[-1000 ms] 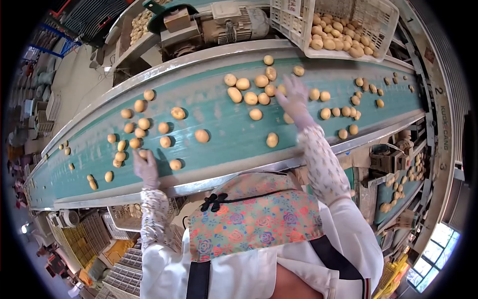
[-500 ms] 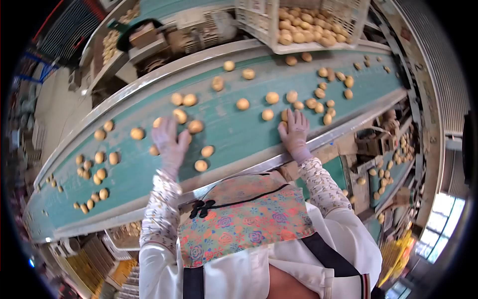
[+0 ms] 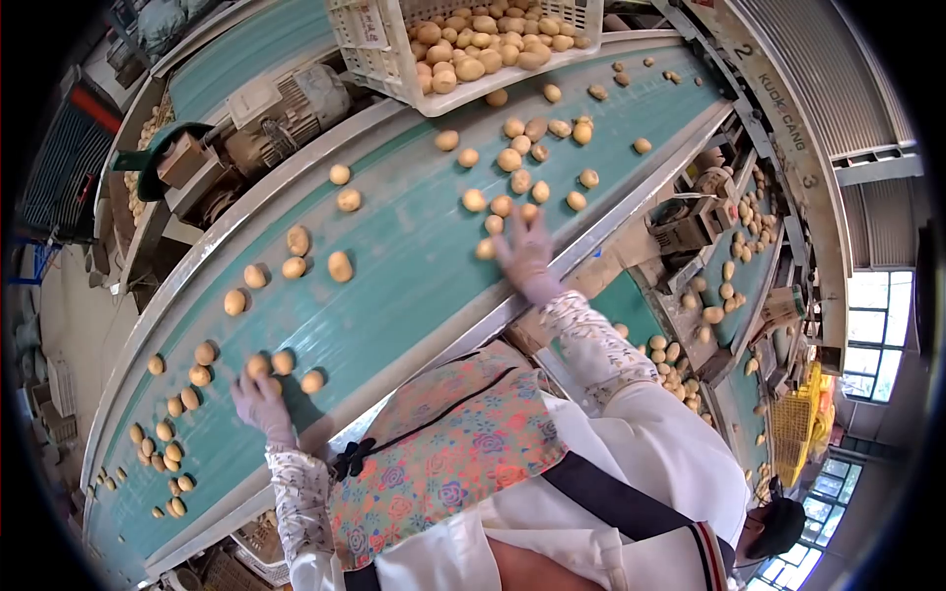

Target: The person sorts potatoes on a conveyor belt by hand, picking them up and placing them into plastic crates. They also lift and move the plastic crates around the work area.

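Note:
Both my hands wear thin pale gloves and reach over a green conveyor belt (image 3: 404,325) scattered with potatoes. My left hand (image 3: 262,406) is low over the belt, its fingers stretched forward around a potato (image 3: 258,366); it appears to touch it but has no grip. Two potatoes, one of them a round potato (image 3: 312,381), lie just right of these fingers. Near the belt's close edge my right hand (image 3: 527,261) is spread open, fingertips at a small potato (image 3: 529,213). Another potato (image 3: 486,248) sits beside its thumb. Several more lie just beyond.
A white plastic crate (image 3: 434,103) full of potatoes stands at the belt's far side. Behind the far rail is a motor (image 3: 286,118). To the right, a lower belt (image 3: 705,271) carries more potatoes. A person in a dark cap (image 3: 778,527) is at lower right.
The view has turned. My left hand has moved down the belt to the left among other potatoes. The right hand stays near the close edge, at a potato cluster. The potatoes have shifted leftward.

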The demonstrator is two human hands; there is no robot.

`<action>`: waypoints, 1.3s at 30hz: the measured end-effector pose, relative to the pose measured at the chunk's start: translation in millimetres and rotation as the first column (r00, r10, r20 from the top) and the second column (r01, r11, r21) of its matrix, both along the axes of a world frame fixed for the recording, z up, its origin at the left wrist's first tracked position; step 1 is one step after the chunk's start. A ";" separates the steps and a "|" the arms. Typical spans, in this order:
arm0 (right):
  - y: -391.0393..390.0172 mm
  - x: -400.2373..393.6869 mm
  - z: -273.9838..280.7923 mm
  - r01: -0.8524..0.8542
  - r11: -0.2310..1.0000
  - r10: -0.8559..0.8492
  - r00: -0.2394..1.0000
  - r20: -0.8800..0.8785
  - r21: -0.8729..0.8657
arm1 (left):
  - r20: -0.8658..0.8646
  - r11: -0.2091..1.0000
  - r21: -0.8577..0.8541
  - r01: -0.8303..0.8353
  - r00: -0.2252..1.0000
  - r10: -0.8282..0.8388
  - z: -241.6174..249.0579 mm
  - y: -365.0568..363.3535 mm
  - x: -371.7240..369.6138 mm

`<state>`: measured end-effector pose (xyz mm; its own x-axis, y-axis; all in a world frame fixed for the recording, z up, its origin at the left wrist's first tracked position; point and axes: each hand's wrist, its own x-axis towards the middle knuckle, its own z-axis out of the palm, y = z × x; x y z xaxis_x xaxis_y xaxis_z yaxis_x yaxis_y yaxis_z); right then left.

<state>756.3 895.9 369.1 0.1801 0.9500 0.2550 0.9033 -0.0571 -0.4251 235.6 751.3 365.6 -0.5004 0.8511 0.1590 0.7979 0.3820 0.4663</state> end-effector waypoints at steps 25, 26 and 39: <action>140.7 -20.3 19.7 -0.092 0.817 0.119 0.993 0.010 -0.569 | -0.052 0.657 -0.025 0.754 0.655 -0.754 58.4 56.6 167.7; 135.0 -18.1 14.0 -0.137 0.843 0.149 0.989 -0.019 -0.520 | -0.060 0.650 -0.007 0.760 0.649 -0.759 61.0 61.5 170.1; -81.4 131.8 4.8 0.389 0.887 -0.461 0.776 0.430 0.250 | 0.159 0.970 -0.236 0.066 0.987 -0.028 32.9 -3.6 56.8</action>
